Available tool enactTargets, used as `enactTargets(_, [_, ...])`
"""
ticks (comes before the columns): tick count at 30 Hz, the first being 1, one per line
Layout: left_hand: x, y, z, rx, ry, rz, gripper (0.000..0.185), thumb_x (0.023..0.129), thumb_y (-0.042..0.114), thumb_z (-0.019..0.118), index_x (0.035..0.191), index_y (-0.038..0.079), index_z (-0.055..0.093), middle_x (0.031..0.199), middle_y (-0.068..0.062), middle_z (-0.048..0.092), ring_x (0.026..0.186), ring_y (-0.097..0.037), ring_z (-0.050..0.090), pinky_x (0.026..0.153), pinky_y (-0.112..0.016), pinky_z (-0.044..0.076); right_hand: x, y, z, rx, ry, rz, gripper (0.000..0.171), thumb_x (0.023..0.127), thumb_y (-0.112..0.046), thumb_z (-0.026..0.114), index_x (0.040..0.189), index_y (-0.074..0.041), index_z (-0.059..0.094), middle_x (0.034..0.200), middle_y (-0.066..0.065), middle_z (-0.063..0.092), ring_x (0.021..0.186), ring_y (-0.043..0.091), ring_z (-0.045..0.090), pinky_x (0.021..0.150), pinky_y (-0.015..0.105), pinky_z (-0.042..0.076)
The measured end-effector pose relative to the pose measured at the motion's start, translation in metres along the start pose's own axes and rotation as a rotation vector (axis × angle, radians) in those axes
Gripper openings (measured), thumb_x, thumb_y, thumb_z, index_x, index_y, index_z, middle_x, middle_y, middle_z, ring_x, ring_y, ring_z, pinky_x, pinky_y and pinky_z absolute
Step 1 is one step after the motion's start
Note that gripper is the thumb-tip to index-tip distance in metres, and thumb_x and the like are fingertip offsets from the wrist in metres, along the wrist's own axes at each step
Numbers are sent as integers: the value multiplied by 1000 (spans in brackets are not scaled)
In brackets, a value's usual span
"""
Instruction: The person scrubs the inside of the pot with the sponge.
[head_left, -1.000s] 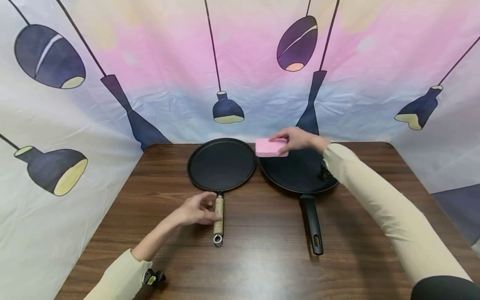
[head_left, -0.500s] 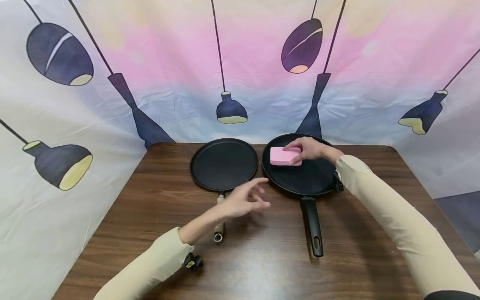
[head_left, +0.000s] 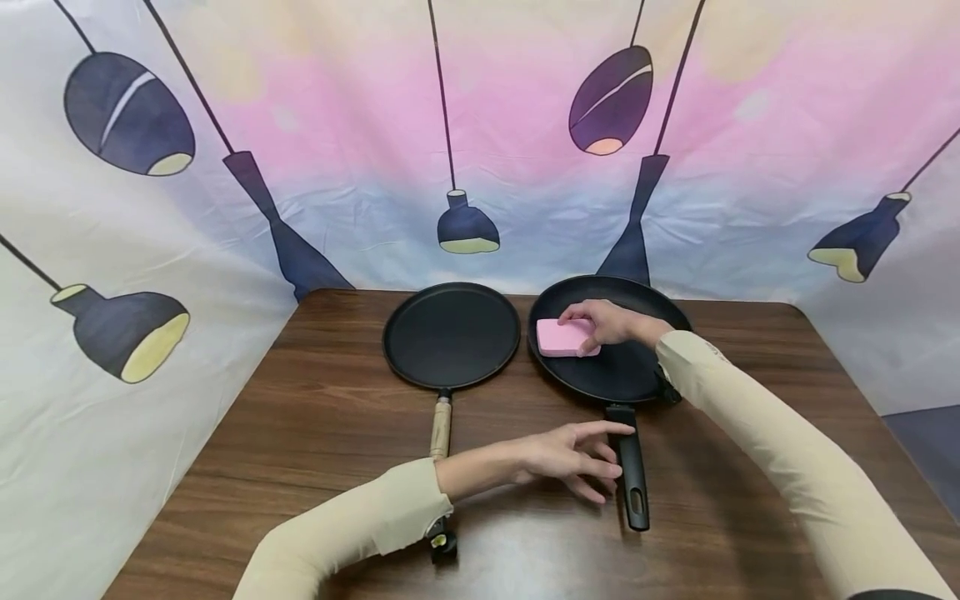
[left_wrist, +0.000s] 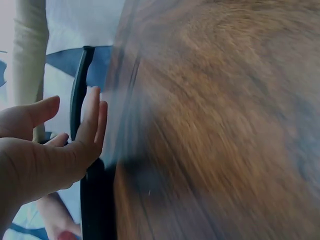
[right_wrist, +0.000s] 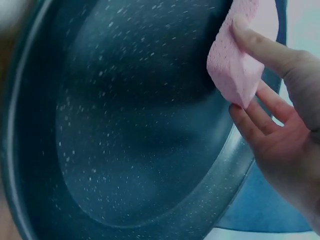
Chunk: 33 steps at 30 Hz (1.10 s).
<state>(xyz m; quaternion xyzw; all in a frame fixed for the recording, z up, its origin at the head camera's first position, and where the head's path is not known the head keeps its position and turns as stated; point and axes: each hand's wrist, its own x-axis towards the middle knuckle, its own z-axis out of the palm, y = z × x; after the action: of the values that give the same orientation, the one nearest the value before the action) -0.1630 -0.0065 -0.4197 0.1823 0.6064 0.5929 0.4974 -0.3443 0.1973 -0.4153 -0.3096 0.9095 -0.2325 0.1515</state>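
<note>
My right hand point(head_left: 617, 322) grips a pink sponge point(head_left: 553, 337) over the left part of a black frying pan point(head_left: 600, 385). The right wrist view has the thumb on one face of the sponge point(right_wrist: 235, 75), fingers on the other side; pale specks dot the pan's inner surface point(right_wrist: 130, 155). Whether sponge and pan touch is unclear. My left hand point(head_left: 562, 454) reaches in at the pan's black handle point(head_left: 636, 492), fingers spread and not wrapped round it. In the left wrist view, the handle point(left_wrist: 79, 100) runs behind the loosely extended fingers of that hand point(left_wrist: 55, 160).
To the left lies a flat black griddle pan point(head_left: 452, 335), its wooden handle point(head_left: 442, 427) partly hidden by my left forearm. Both pans are on a brown wooden table point(head_left: 315, 392). A cloth point(head_left: 360, 208) printed with lamps hangs behind the table.
My left hand has left the griddle pan's wooden handle and moved right to the frying pan's handle. My right hand has brought the sponge from the frying pan's left rim to inside its outline.
</note>
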Motion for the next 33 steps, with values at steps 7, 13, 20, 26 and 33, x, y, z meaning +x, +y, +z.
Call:
enactTargets(7, [11, -3, 15, -138, -31, -54, 61, 101, -2, 58, 153, 25, 43, 105, -7, 62, 93, -22, 68, 93, -50, 62, 1, -5, 0, -196, 51, 58, 60, 86, -15, 84, 139, -18, 57, 139, 23, 50, 128, 41, 45, 107, 61, 45])
enactTargets(13, [18, -5, 25, -155, -14, -42, 59, 100, -4, 60, 149, 23, 42, 103, -7, 66, 92, -23, 71, 92, -48, 63, -2, 11, -11, -350, 155, 180, 61, 90, -17, 81, 144, -18, 54, 136, 26, 49, 124, 44, 45, 97, 62, 50])
enactTargets(20, [20, -8, 27, -171, -14, -45, 60, 97, -9, 61, 145, 24, 42, 101, -10, 66, 94, -29, 72, 88, -48, 64, -26, 34, -25, -581, 310, 261, 58, 83, -9, 84, 135, -11, 59, 119, 31, 53, 113, 48, 49, 93, 63, 53])
enactTargets(26, [20, -9, 27, -163, -5, -26, 55, 99, -5, 60, 138, 29, 42, 100, -9, 65, 98, -35, 73, 87, -49, 64, -60, 34, -47, -708, 273, 307, 51, 77, -2, 83, 124, -7, 64, 121, 36, 53, 116, 53, 49, 92, 64, 53])
enactTargets(33, [20, -9, 25, -151, 41, -7, 55, 99, -6, 60, 139, 26, 40, 98, -10, 64, 98, -37, 73, 87, -49, 64, -89, 6, -70, -747, -13, 364, 49, 71, 2, 87, 118, -8, 73, 116, 27, 60, 110, 47, 53, 93, 59, 54])
